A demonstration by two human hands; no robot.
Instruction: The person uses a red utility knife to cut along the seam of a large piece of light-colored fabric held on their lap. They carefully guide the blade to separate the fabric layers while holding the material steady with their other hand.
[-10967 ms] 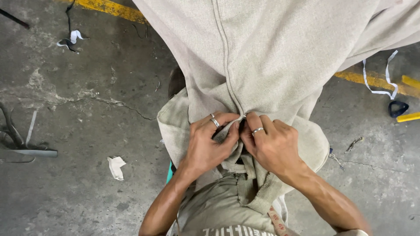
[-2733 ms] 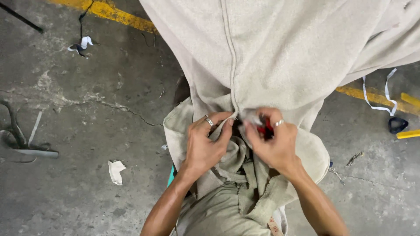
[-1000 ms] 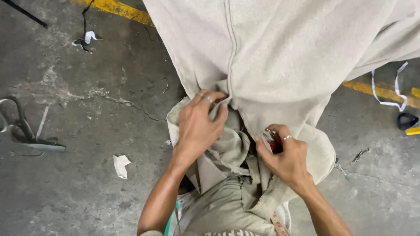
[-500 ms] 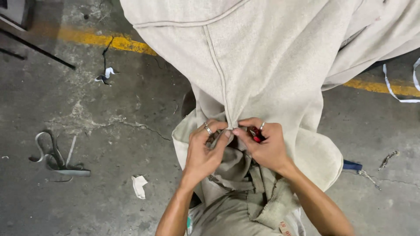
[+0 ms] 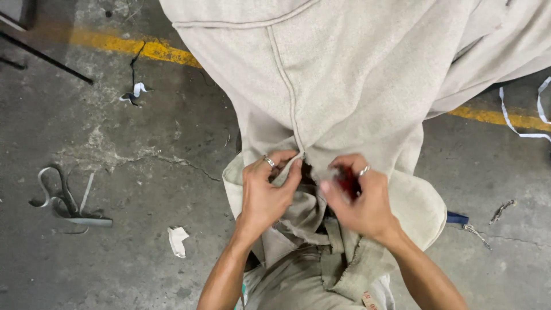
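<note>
Left hand (image 5: 265,194) fingers curled, pinching; right hand (image 5: 360,195) clenched, blurred.

Matt, fleecy beige cloth garment (image 5: 356,74); rough grey floor (image 5: 115,241), seemingly concrete.

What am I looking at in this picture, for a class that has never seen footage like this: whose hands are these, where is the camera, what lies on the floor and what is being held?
There is no machine here. One camera sits on a person's head and looks down, so the two bare arms coming up from the bottom edge are that person's own.

The left hand pinches a fold of a large pale grey-beige fleece garment near the lower end of its centre seam. The right hand meets it there and grips a small red tool; it is blurred, so its kind cannot be told. Both hands wear rings.

Below is a cracked concrete floor with a worn yellow painted line. On it lie a crumpled white scrap, curled grey strips and a white ribbon.
</note>
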